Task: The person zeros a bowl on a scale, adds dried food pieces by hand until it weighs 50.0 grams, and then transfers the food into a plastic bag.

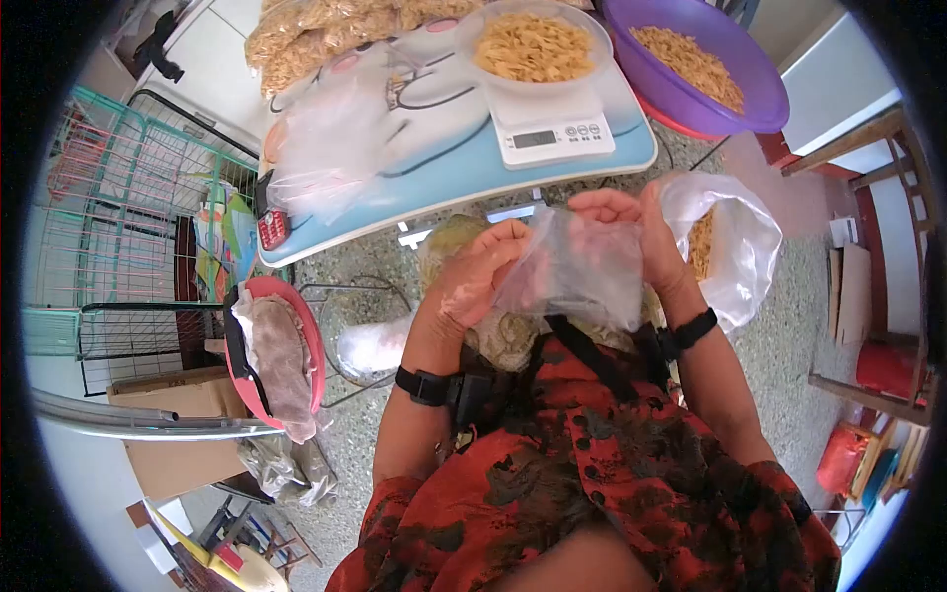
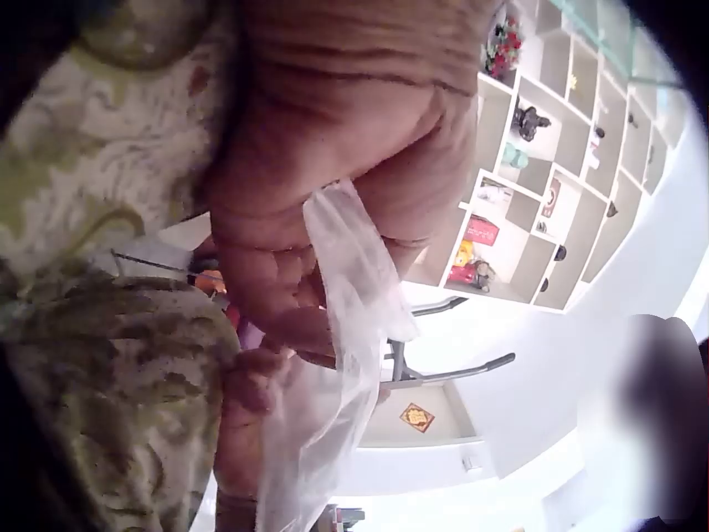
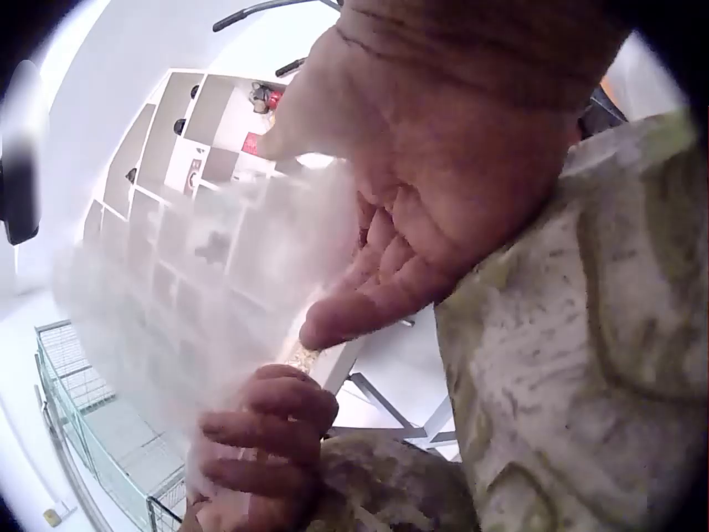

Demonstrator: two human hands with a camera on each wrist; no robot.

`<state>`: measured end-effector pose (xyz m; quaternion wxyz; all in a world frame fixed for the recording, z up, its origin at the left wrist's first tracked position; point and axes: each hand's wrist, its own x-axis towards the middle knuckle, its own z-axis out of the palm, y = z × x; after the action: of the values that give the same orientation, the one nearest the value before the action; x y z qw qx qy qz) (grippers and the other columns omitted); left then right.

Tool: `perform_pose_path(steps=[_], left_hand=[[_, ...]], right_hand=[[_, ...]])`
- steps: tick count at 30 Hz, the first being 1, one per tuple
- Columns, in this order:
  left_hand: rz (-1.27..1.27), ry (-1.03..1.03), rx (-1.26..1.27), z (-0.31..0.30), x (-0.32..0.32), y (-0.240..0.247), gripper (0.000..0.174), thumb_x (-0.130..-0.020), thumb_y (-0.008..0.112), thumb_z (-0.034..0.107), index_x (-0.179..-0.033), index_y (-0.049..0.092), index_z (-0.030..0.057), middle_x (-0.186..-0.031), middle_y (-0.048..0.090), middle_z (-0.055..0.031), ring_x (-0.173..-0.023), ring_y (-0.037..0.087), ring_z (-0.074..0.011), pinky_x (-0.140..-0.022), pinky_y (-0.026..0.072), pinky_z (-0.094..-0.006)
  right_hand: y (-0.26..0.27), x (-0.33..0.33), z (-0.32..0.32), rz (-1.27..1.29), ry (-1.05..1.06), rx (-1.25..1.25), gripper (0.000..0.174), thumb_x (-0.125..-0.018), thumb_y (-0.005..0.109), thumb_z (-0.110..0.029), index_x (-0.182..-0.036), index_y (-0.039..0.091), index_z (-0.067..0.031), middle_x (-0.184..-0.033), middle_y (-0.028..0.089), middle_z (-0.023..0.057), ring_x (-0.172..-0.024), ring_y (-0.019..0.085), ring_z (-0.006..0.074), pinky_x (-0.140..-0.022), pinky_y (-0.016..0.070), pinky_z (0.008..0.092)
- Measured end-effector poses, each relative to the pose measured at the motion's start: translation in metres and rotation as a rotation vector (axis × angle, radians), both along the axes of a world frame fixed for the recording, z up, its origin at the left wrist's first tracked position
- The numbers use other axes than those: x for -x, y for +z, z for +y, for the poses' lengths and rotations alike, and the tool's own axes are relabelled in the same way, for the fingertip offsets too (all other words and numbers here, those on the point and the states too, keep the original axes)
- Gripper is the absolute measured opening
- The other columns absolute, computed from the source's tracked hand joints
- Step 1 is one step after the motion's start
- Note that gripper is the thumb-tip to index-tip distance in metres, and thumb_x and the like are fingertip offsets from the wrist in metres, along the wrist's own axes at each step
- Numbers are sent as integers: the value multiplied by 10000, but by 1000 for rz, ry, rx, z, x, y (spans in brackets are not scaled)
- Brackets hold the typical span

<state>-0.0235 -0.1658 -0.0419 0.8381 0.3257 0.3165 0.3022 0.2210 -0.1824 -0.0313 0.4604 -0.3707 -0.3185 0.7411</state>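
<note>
A clear plastic bag (image 1: 582,271) hangs between both hands in front of the person's lap, and it looks flat. My left hand (image 1: 480,271) pinches the bag's left side; in the left wrist view the film of the bag (image 2: 360,277) runs down from beside the thumb. On the other side, my right hand (image 1: 653,237) holds the bag's right edge with bent fingers. Seen from the right wrist, the bag (image 3: 188,299) spreads out blurred and see-through, with the left hand (image 3: 266,443) gripping its lower part.
On the table (image 1: 444,197) lie a pile of clear bags (image 1: 330,148), filled bags (image 1: 326,44) and a white scale (image 1: 552,138) carrying a bowl (image 1: 533,84) of yellow-brown pieces. A purple basin (image 1: 755,99) stands right. Below it is an open white sack (image 1: 750,247); a pink stool (image 1: 314,345) stands left.
</note>
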Motion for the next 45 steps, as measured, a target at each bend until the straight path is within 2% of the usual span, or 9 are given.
perform_pose_path(steps=[3, 5, 12, 15, 23, 29, 38, 41, 45], left_hand=[[-5, -125, -9, 3, 4, -4, 351, -940, 587, 232, -1212, 570, 10, -1023, 649, -31, -807, 637, -121, -725, 546, -271], [-11, -21, -10, -1, -1, 0, 430, -955, 577, 319, -1261, 545, 19, -1040, 653, -49, -798, 649, -138, -707, 554, -283], [-270, 172, -33, -2, -5, 8, 637, -986, 478, 509, -1412, 432, 38, -1151, 647, -109, -981, 655, -212, -797, 563, -356], [-158, 93, -116, 1, 4, 2, 627, -984, 508, 489, -1400, 455, 22, -1181, 636, -110, -1038, 636, -224, -847, 549, -379], [-63, 94, -79, -3, 10, -10, 255, -953, 642, 217, -1115, 633, 21, -984, 674, -22, -825, 614, -116, -758, 514, -264], [34, 65, -116, -7, 11, -4, 185, -920, 685, 199, -1017, 652, 46, -925, 657, 0, -772, 581, -79, -699, 476, -217], [348, -122, -311, -8, -1, 7, 241, -837, 783, 271, -810, 600, 117, -655, 471, 106, -561, 402, -18, -492, 288, -202], [399, -182, -376, -6, -7, -1, 248, -854, 763, 302, -805, 598, 124, -658, 462, 108, -559, 384, -16, -489, 278, -201], [334, -111, -321, -8, -10, 0, 254, -909, 694, 354, -872, 638, 108, -701, 487, 92, -600, 397, -22, -523, 307, -196]], right_hand=[[2, -3, 5, -262, 148, -110, 357, -954, 623, -302, -1201, 599, -45, -848, 648, 34, -748, 624, 113, -643, 506, 249], [2, -1, 5, -318, 248, -219, 273, -935, 665, -262, -1108, 628, -54, -771, 623, -4, -657, 588, 76, -589, 475, 217], [-4, -6, 1, -458, -5, -179, 163, -939, 665, -238, -900, 622, -86, -648, 534, -76, -507, 449, 15, -455, 336, 193], [-5, -8, -3, -490, -2, -212, 162, -934, 675, -241, -901, 629, -89, -640, 522, -80, -504, 436, 5, -446, 319, 188], [7, -12, -5, -617, 142, -254, 150, -919, 695, -232, -885, 641, -96, -652, 509, -101, -521, 415, -22, -450, 299, 170], [-6, -18, -5, -581, 31, -232, 168, -904, 711, -260, -900, 660, -99, -688, 563, -90, -542, 467, 0, -467, 358, 177], [8, -10, 6, -348, 315, -330, 319, -859, 748, -288, -1047, 674, -42, -913, 650, -25, -867, 592, 77, -799, 494, 263], [6, -8, 11, -538, 448, -249, 299, -879, 730, -273, -1051, 683, -33, -916, 666, -15, -834, 600, 75, -771, 500, 259], [-4, -10, 10, -493, 421, -225, 241, -905, 705, -244, -1030, 698, -39, -879, 670, -14, -784, 603, 71, -746, 500, 250]])
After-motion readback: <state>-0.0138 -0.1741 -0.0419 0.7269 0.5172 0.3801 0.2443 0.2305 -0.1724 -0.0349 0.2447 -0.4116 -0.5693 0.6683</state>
